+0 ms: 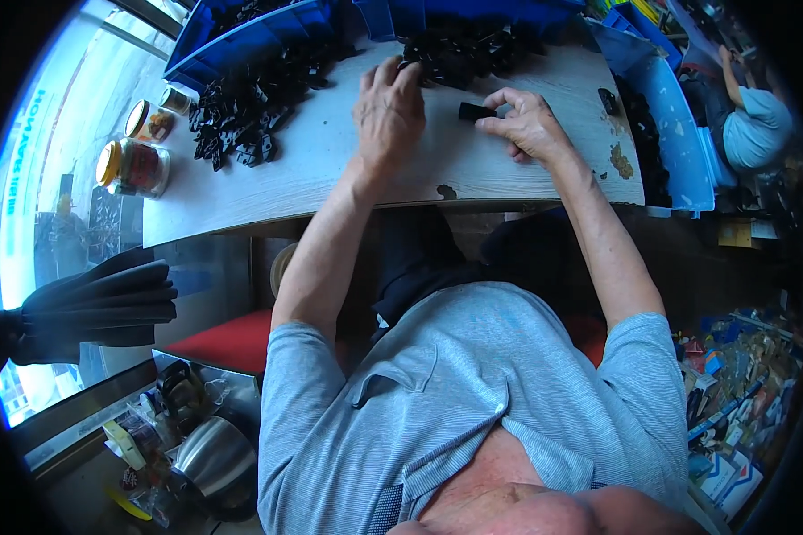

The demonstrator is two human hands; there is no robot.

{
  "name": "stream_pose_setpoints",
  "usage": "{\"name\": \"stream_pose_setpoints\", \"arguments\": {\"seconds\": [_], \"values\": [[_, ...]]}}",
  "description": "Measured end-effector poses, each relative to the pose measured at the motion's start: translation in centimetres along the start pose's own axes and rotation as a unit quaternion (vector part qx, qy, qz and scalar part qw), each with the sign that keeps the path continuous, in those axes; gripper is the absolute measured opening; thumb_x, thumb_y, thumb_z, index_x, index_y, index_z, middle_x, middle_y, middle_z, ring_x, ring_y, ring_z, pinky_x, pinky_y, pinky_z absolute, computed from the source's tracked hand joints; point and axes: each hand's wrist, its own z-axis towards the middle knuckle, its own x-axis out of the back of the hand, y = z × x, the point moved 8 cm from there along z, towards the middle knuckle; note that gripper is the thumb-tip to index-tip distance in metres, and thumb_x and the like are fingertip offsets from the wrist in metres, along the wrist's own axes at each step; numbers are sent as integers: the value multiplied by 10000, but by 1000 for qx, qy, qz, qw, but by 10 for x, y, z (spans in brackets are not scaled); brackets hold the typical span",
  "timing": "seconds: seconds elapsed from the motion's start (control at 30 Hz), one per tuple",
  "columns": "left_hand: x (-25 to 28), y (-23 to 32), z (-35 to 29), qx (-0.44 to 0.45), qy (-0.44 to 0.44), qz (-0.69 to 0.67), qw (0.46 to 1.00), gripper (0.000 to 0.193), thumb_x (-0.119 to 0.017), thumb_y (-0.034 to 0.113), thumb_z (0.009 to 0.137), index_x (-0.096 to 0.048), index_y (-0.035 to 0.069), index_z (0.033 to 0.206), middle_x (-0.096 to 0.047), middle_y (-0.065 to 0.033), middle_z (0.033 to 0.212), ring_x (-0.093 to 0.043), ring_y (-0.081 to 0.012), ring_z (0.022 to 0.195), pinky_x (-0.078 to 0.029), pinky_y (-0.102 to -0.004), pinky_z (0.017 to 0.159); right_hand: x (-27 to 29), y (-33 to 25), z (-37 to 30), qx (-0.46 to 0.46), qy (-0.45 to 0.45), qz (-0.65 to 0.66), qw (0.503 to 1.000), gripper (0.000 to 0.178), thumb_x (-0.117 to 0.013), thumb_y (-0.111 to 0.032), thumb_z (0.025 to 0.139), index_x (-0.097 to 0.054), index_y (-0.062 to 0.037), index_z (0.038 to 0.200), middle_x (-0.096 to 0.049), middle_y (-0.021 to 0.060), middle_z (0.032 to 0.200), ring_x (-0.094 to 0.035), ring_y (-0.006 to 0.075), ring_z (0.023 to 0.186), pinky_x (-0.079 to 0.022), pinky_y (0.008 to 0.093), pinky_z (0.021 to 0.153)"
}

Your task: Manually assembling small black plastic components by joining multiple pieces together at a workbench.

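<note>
Between the thumb and fingers of my right hand point(528, 127), a short black plastic piece point(476, 111) sticks out to the left, just over the white table. My left hand point(389, 109) is palm down with bent fingers at the left edge of the back pile of small black plastic parts point(468, 55). Its fingertips are curled away, and a dark bit shows by them; what they grip is hidden. A second heap of black parts point(241, 116) spreads over the table to the left of my left hand.
Blue bins point(250, 43) line the table's back edge. Lidded jars point(136, 168) stand at the left by the window. A large blue bin point(682, 134) with black parts adjoins the right edge; a person point(757, 129) is beyond it. The white table point(321, 183) has a chipped surface.
</note>
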Motion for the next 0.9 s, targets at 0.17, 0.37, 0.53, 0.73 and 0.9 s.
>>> {"name": "stream_pose_setpoints", "arguments": {"seconds": [0.17,0.37,0.53,0.73,0.9], "values": [[-22,-29,5,13,-113,76,991,207,-651,183,917,-728,154,1108,-728,-91,1064,-652,-335,1033,-542,-457,854,5,1,-1,-8,29,53,998,399,-809,-232,832,-653,-48,1151,-530,-37,579,-503,75,425,-415,237,372],[-29,-17,10,19,-156,-3,988,121,-665,198,914,-750,136,974,-725,-122,938,-688,-324,934,-542,-473,791,11,3,-4,-31,23,139,990,444,-827,-263,825,-635,-26,1148,-538,-21,570,-555,81,451,-476,240,399],[9,-49,16,35,-21,11,999,154,-659,139,905,-780,153,998,-729,-119,947,-683,-321,891,-563,-436,783,26,22,-5,-56,41,205,976,469,-828,-276,829,-614,-34,1169,-535,-17,560,-596,93,473,-546,253,443],[29,-116,9,1,-146,244,959,338,-619,99,871,-707,152,1193,-700,-69,1152,-643,-325,1073,-574,-429,836,77,63,-9,-96,123,280,947,305,-812,-252,858,-663,-89,1068,-514,-17,556,-625,121,518,-596,292,523],[25,-99,-5,-28,-180,170,968,343,-641,122,907,-664,111,1249,-696,-94,1171,-647,-311,1078,-558,-439,863,136,105,-3,-121,232,292,920,292,-823,-233,850,-704,-74,1065,-502,-3,555,-633,153,542,-604,323,553]]}}
